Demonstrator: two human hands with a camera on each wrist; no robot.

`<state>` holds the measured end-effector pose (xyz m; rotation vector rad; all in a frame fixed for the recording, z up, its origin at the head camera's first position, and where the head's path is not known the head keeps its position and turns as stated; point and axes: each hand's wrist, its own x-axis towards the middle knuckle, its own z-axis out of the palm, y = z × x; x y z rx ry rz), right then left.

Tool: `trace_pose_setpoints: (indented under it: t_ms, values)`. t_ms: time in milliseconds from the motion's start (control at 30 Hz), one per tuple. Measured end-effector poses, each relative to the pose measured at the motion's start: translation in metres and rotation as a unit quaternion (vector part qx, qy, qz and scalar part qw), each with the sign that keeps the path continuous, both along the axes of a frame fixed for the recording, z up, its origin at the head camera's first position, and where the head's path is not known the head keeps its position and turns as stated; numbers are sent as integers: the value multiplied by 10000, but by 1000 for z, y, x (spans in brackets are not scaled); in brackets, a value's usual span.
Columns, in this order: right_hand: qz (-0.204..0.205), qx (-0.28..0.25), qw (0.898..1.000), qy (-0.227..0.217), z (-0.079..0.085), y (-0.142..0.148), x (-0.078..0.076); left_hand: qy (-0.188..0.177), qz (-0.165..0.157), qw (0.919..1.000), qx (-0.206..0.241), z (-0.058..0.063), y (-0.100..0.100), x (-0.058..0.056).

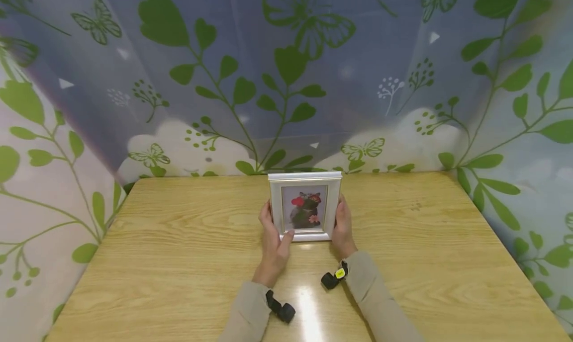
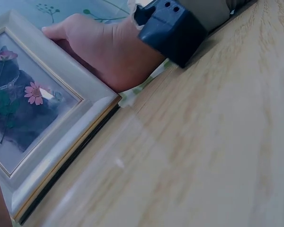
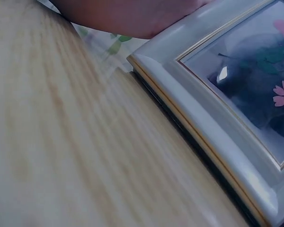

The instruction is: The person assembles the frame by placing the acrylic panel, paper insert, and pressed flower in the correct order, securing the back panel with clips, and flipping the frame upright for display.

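Observation:
Both hands hold a silver-white picture frame [image 1: 332, 203] that leans back, facing the person, its lower edge close over the table. Behind its glass is a dark grey cat picture [image 1: 306, 210] with red and pink flowers. The left hand [image 1: 274, 247] grips the frame's left side, thumb on the front near the bottom corner. On the opposite side the right hand [image 1: 343, 230] grips the edge, its other fingers hidden behind. The left wrist view shows the right hand [image 2: 99, 52] at the frame's edge; the right wrist view shows the left hand [image 3: 132, 14] at the far corner.
A light wooden table [image 1: 179, 262] stretches under the arms. Its far edge meets a blue curtain [image 1: 358, 83] printed with green leaves and butterflies, which also runs along both sides. Black wrist cameras hang by the left cuff [image 1: 285, 312] and the right cuff [image 1: 330, 281].

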<state>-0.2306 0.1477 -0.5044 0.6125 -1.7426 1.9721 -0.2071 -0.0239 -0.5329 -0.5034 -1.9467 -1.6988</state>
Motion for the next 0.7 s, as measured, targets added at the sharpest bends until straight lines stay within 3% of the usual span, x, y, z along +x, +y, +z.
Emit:
trace_pose_setpoints:
  t_ms: [133, 267, 367, 467, 700]
  values:
    - [80, -66, 9999, -125, -9, 1, -2, -377, -185, 9983, 393, 6, 0, 0]
    - [119, -83, 9995, -285, -20, 3, -4, -627, -138, 9960, 622, 8, 2, 1]
    - [149, -93, 9987, -475, -24, 4, -1, -539, -47, 9966, 619, 6, 2, 3]
    - [428, -218, 9958, -776, -26, 5, 3, -396, 3, 9974, 599, 4, 3, 5]
    - [1011, -509, 9847, -1321, -26, 5, 9, -1019, 220, 9942, 248, 1, 2, 8]
